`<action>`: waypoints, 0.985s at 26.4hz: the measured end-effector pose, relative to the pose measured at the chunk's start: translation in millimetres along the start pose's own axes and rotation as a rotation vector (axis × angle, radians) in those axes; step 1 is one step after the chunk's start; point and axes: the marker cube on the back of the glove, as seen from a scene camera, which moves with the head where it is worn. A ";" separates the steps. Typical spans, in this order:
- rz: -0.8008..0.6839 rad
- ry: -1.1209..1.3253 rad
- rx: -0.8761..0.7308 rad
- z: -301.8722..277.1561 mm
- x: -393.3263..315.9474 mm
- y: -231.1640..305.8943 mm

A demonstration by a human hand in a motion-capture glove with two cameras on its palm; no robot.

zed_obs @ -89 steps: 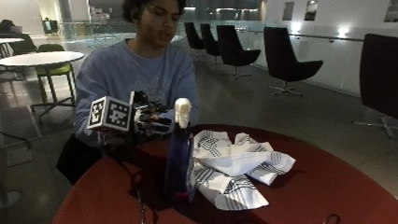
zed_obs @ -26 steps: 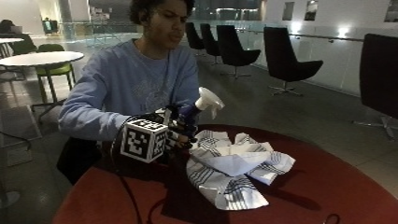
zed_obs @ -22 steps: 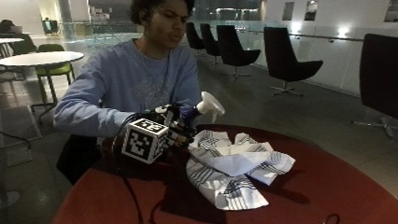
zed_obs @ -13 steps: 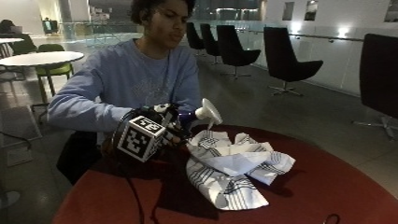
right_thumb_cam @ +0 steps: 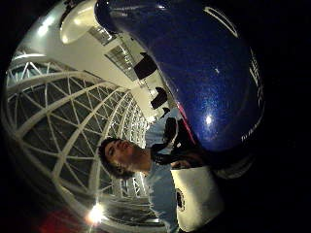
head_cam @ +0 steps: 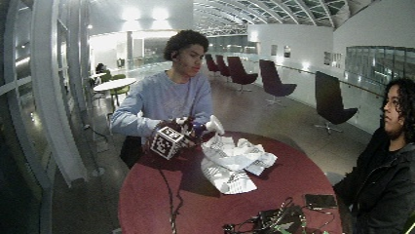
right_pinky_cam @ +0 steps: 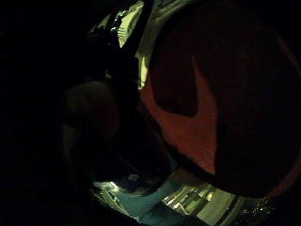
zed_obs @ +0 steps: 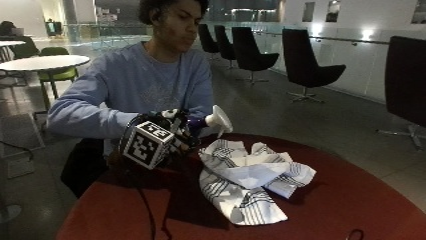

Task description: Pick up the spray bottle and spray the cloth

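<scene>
The gloved right hand (zed_obs: 174,134) had its fingers curled round a blue spray bottle (zed_obs: 198,124), holding it tilted above the round red bench (zed_obs: 346,200), the white nozzle (zed_obs: 218,120) aimed toward the cloth. The white striped cloth (zed_obs: 249,182) lay crumpled on the bench just beside the hand. In the thumb-side palm view the bottle's blue body (right_thumb_cam: 204,73) filled much of the frame.
</scene>
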 end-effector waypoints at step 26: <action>0.026 0.001 -0.019 4.4 3.8 1.2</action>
